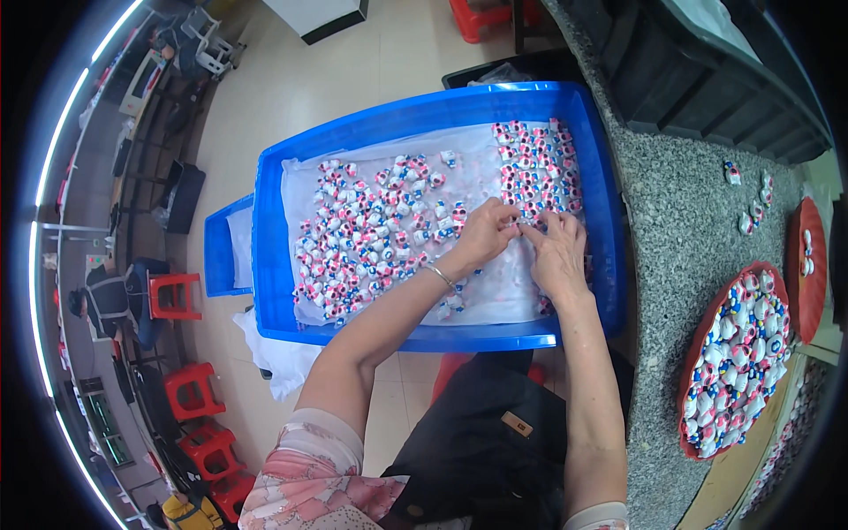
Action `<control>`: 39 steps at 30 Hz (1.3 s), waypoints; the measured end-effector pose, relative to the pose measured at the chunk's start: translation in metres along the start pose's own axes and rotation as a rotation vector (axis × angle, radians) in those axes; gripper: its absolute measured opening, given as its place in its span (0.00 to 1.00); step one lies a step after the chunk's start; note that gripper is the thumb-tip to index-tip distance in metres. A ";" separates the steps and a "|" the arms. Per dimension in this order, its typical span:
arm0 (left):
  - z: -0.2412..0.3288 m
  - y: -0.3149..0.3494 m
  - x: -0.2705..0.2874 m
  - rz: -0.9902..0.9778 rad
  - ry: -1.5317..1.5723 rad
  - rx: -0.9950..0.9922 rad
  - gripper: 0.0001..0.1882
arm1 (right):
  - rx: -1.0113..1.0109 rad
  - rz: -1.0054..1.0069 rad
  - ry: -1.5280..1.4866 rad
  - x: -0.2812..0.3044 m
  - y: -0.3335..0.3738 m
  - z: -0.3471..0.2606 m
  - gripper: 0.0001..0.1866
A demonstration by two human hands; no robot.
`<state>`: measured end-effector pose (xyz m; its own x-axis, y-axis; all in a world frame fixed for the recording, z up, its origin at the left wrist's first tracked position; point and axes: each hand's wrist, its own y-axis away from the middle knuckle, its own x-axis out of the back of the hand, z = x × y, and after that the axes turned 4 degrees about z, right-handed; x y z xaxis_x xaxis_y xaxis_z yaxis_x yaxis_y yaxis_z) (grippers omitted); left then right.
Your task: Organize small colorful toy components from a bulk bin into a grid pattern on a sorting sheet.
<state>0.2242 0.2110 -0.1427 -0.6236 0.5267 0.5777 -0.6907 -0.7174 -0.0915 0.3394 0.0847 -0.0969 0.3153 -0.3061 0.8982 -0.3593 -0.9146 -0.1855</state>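
Inside a large blue plastic tub (424, 339), lined with white sheeting (521, 296), lie many small painted figurines in white, pink and blue. On the left they form a loose scatter (362, 225); on the right they stand packed in close rows (537, 163). My left hand (484, 233) pinches at the edge of the rows, its fingertips closed. Facing it, my right hand (558, 254) has its fingers bent down over the rows. The fingertips of both hands meet around one small figurine, mostly hidden by them.
At right, a speckled stone counter (658, 265) carries a red scalloped dish (685, 415) heaped with figurines, several loose figurines and a black crate (698, 88). A smaller blue tub (215, 256) sits beyond the left end. Red stools (190, 391) and a seated person (119, 296) are farther left.
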 end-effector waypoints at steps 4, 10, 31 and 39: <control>0.011 0.001 0.035 0.024 -0.022 -0.035 0.09 | 0.016 -0.004 0.044 0.000 -0.002 0.003 0.21; 0.022 0.045 0.067 -0.459 -0.579 -0.276 0.10 | -0.098 0.092 -0.001 0.019 0.002 -0.003 0.27; 0.027 0.031 -0.005 -0.103 -0.162 -0.284 0.18 | -0.115 -0.045 -0.116 0.020 0.031 0.007 0.17; 0.022 0.026 0.000 -0.132 -0.094 -0.262 0.19 | -0.053 -0.063 -0.015 0.012 0.022 -0.005 0.21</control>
<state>0.2144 0.1820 -0.1274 -0.4944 0.5542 0.6696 -0.8418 -0.4974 -0.2099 0.3304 0.0625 -0.0881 0.3518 -0.2526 0.9013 -0.3843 -0.9170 -0.1070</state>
